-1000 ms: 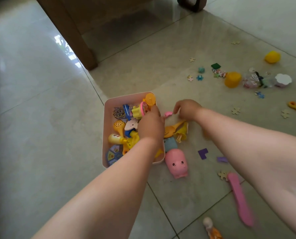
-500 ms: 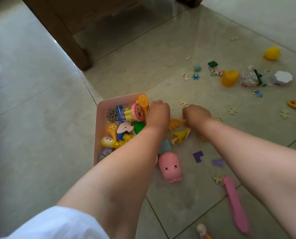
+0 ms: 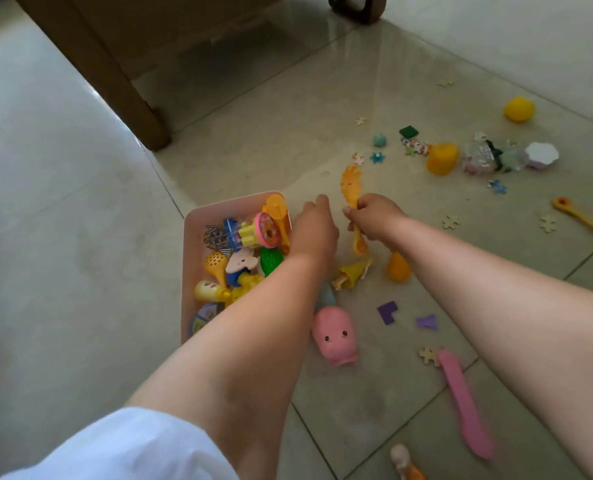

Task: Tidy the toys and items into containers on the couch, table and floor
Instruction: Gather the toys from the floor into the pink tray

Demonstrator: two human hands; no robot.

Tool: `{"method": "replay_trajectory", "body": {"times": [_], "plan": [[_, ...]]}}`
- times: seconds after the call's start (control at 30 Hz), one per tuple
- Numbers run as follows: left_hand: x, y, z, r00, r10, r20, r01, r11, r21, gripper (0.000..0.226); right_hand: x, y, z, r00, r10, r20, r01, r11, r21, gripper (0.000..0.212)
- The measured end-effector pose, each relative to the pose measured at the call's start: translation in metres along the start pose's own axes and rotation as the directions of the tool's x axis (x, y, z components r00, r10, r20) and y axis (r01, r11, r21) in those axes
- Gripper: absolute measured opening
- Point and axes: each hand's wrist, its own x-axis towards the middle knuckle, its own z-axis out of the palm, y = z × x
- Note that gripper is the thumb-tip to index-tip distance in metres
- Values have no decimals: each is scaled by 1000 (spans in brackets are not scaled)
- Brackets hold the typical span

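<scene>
Fingers of your right hand [image 3: 374, 216] curled around orange toy fork [image 3: 351, 188] at frame centre, your left hand [image 3: 314, 230] loosely curled beside it, empty, over pink bin [image 3: 198, 220] of toys.

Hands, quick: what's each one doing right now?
Left hand: open, holding nothing, above the right edge of the pink bin.
Right hand: gripping the orange toy fork by its handle.
</scene>
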Motion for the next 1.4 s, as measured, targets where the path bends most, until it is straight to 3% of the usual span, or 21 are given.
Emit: {"method": "replay_trajectory", "body": {"times": [0.17, 0.23, 0.33, 0.43, 0.53, 0.6, 0.7, 0.77, 0.83, 0.9, 0.97, 1.1, 1.17, 1.27, 1.4], "plan": [[-27, -26, -45, 978, -40, -206, -2, 980, -197, 19, -20, -52, 31, 980, -91, 178, 20, 930, 367, 31], [-39, -51, -55, 959, -131, -250, 78, 974, -210, 19, -33, -72, 46, 948, -123, 294, 2, 925, 380, 28], [-53, -80, -63, 911, -304, -279, 285, 952, -110, 33, -44, -81, 60, 936, -36, 350, -49, 972, 231, 33], [-63, -90, -59, 893, -313, -323, 378, 911, 163, 46, -39, -74, 63, 971, 51, 233, -93, 980, 177, 43], [-57, -73, -50, 914, -196, -356, 273, 945, 180, 37, -30, -58, 46, 999, 38, -16, -36, 994, 99, 42], [-48, -55, -43, 943, -26, -333, 80, 986, 149, 34, -24, -41, 28, 999, -2, -54, 2, 1000, 1, 36], [-41, -24, -24, 979, 134, -157, -130, 991, 38, 36, -20, -14, 9, 997, -22, 68, 37, 972, -232, 22], [-39, -10, -6, 993, 116, 37, -116, 993, 10, 33, -20, 0, 2, 997, -52, 49, 66, 942, -330, 18], [-38, -1, 14, 978, 62, 199, -81, 993, 90, 37, -19, 13, -4, 999, -38, -35, 24, 938, -345, 20], [-39, 3, 28, 964, 15, 266, -59, 985, 159, 46, -18, 24, -9, 998, 4, -55, -26, 915, -403, 19], [-39, 3, 36, 968, 13, 252, -57, 984, 167, 43, -17, 30, -10, 998, 57, -35, -67, 878, -474, 30], [-38, 9, 43, 966, 72, 246, -120, 976, 184, 26, -22, 41, -11, 971, 239, -11, -204, 804, -558, 75], [-37, 12, 41, 973, 63, 224, -100, 982, 158, 25, -24, 48, -9, 955, 295, 3, -239, 778, -581, 83], [-38, 17, 34, 983, 32, 182, -46, 996, 73, 25, -28, 57, -3, 944, 331, 1, -267, 763, -589, 75], [-42, 23, 15, 996, 11, 88, -6, 999, -53, 29, -22, 49, -1, 965, 263, -13, -220, 778, -589, 52]]}}
